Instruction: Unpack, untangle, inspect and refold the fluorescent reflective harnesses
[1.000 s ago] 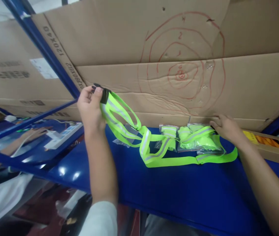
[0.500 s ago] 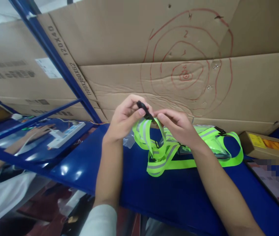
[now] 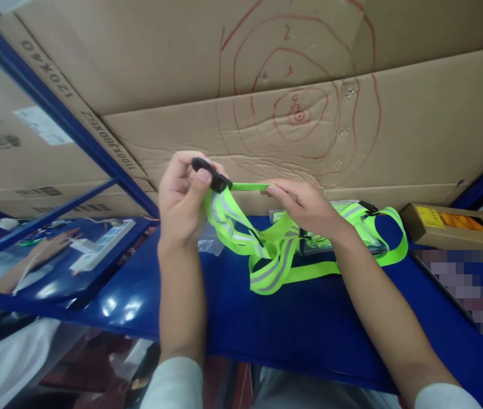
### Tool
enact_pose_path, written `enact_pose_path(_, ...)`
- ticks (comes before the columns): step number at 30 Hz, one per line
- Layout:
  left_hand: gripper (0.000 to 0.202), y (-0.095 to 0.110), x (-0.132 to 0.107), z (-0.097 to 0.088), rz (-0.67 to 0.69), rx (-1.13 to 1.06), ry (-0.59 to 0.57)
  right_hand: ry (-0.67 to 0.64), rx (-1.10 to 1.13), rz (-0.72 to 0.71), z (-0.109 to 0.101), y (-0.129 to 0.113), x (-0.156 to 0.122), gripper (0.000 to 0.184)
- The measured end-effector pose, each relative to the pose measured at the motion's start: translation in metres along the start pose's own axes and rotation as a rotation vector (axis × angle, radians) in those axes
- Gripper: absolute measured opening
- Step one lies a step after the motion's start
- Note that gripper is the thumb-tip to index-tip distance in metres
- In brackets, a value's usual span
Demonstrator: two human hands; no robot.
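My left hand pinches a black plastic buckle between thumb and fingers, raised above the blue table. A neon-green strap with a grey reflective stripe hangs from that buckle. My right hand grips the strap's free end, which stretches straight between the two hands. The rest of the green reflective harness lies looped on the table below. Beyond my right wrist, a clear plastic bag and another black buckle lie among more green straps.
A brown box with an orange window stands at the right, near a dark-framed flat panel. Cardboard with red-drawn rings backs the blue table. Left of a blue frame post, another person's hand lies beside a white power strip.
My hands have moved apart, my left hand going left with the buckle. A length of green strap now runs taut between them. The whole view has shifted slightly.
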State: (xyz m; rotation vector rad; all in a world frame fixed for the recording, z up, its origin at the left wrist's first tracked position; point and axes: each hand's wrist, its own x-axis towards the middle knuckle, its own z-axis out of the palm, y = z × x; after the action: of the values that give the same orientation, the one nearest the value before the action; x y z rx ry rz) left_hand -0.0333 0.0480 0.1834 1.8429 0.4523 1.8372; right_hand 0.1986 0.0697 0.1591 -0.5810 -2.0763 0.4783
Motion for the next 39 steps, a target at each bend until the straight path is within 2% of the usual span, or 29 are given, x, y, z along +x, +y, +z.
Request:
enact_pose_path(6, 0.026, -0.001, 0.011, -0.015, 0.141, 0.078, 0.284, 0.098, -0.004, -0.004, 0.0, 0.029, 0.006, 0.044)
enact_pose_path(8, 0.028, -0.006, 0.013, -0.019, 0.137, 0.105, 0.357, 0.096, -0.001, 0.009, 0.002, 0.036, 0.006, 0.046)
enact_pose_path(11, 0.028, -0.016, 0.011, -0.021, 0.11, 0.328, 0.426, 0.068, -0.05, 0.044, 0.009, 0.045, 0.006, 0.05)
enact_pose_path(13, 0.033, -0.021, 0.008, -0.018, 0.098, 0.483, 0.419, 0.077, -0.088, 0.063, 0.015, 0.047, 0.006, 0.044)
enact_pose_path(15, 0.038, -0.026, 0.006, -0.015, 0.063, 0.538, 0.381, 0.153, -0.126, 0.067, 0.022, 0.044, 0.006, 0.037)
enact_pose_path(17, 0.04, -0.028, 0.004, -0.011, 0.02, 0.542, 0.358, 0.277, -0.171, 0.057, 0.03, 0.033, 0.006, 0.037)
enact_pose_path(19, 0.039, -0.029, 0.001, -0.007, 0.007, 0.558, 0.362, 0.341, -0.218, 0.028, 0.04, 0.016, 0.005, 0.034)
enact_pose_path(21, 0.037, -0.027, -0.002, -0.001, 0.002, 0.562, 0.354, 0.304, -0.292, -0.003, 0.05, 0.0, 0.003, 0.037)
enact_pose_path(23, 0.036, -0.025, -0.004, 0.007, -0.008, 0.544, 0.327, 0.249, -0.407, -0.004, 0.06, -0.01, 0.001, 0.047)
enact_pose_path(25, 0.036, -0.022, -0.007, 0.014, -0.039, 0.53, 0.295, 0.232, -0.514, 0.013, 0.068, -0.014, -0.001, 0.054)
enact_pose_path(28, 0.036, -0.02, -0.008, 0.02, -0.083, 0.509, 0.279, 0.24, -0.585, 0.016, 0.073, -0.011, -0.002, 0.052)
enact_pose_path(32, 0.035, -0.025, -0.002, 0.009, -0.1, 0.426, 0.302, 0.27, -0.58, -0.003, 0.073, -0.008, -0.002, 0.043)
enact_pose_path(39, 0.044, -0.056, 0.012, -0.031, -0.118, 0.28, 0.44, 0.231, -0.579, -0.016, 0.08, 0.001, -0.001, 0.038)
